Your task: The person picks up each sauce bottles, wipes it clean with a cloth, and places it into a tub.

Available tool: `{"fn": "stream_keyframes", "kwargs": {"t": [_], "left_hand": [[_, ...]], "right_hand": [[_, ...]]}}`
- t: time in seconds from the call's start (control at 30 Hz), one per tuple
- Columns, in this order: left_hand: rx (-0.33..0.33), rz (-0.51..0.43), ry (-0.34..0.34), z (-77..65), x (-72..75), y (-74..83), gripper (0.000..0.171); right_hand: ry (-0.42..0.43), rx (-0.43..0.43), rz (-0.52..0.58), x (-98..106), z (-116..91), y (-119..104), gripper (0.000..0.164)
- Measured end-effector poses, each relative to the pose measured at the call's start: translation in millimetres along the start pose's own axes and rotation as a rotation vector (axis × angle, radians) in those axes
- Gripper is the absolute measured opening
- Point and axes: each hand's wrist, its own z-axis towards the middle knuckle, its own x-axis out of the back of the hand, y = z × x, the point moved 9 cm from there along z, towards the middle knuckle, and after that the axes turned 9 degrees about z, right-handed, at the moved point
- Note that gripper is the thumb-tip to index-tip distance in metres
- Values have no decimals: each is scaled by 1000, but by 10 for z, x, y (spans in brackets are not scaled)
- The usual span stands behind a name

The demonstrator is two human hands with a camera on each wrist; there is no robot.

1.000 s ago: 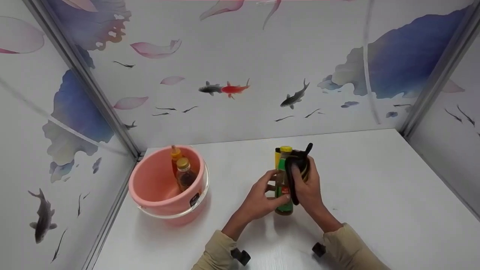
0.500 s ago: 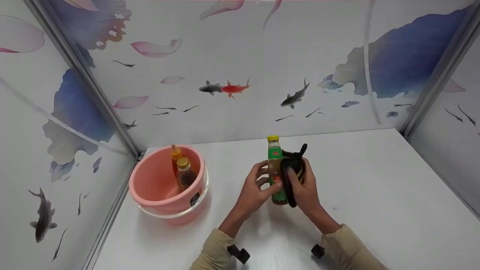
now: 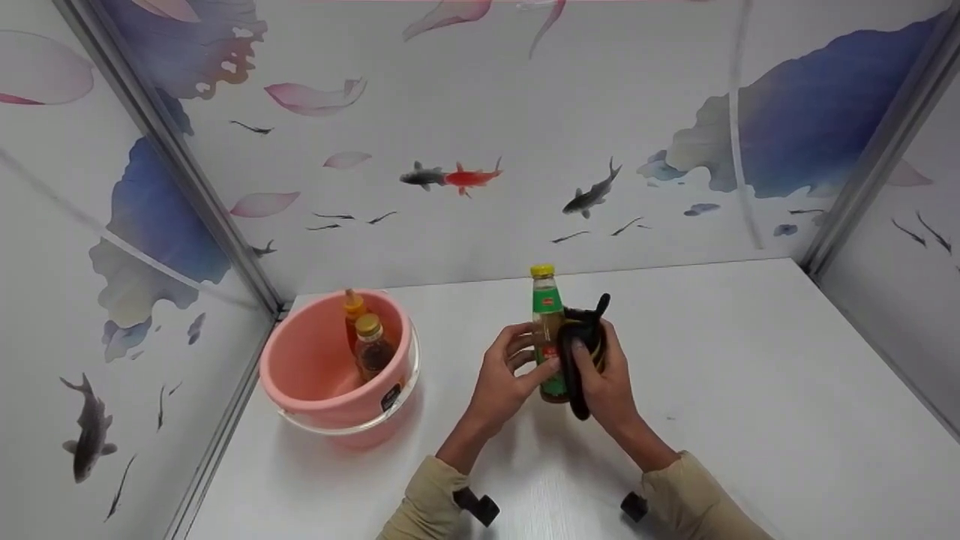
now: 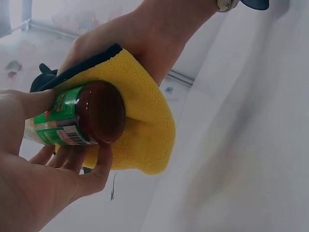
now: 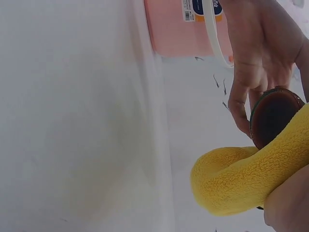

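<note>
My left hand grips a glass sauce bottle with a yellow cap and green labels, fingers on one side and thumb on the other. The bottle stands nearly upright in the head view, lifted off the table. Its dark brown base faces the left wrist camera. My right hand holds a cleaning cloth with a black back and loop, thumb pressed on the black side. The cloth's yellow fleece lies against the bottle's side. Part of the right hand is hidden behind the cloth.
On the left of the white table stands a pink bucket with a white handle. Inside it are a bottle with a gold cap and an orange squeeze bottle. Patterned walls enclose the back and sides.
The bottle has risen and shifted left, with more of its neck and label showing. Both hands moved slightly left with it. The cloth stayed against the bottle; the bucket is unchanged.
</note>
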Motion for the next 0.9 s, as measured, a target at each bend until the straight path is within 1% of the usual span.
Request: {"fn": "stream_keyframes", "kwargs": {"t": [0.13,0.3,0.4,0.5,0.6,0.67,0.77,0.9], "left_hand": [[-19,-2,-38,-6,-37,10,60],[-20,34,-82,-12,-87,-14,56],[-16,56,-135,-30,-151,-25,56],[-31,94,-199,-55,-233,-21,58],[-41,138,-242,-82,-299,-25,59],[-39,157,-252,-93,-324,-36,62],[-25,174,-251,-105,-332,-58,66],[1,162,-242,-115,-319,-75,66]], "right_hand": [[9,3,9,18,3,10,41],[24,23,10,51,22,-12,41],[36,24,7,88,34,-26,42],[51,17,4,126,46,-25,41],[61,13,-4,148,54,-19,40],[62,17,-7,153,58,-18,40],[62,21,-9,155,58,-16,40],[63,23,-2,151,54,-17,41]]}}
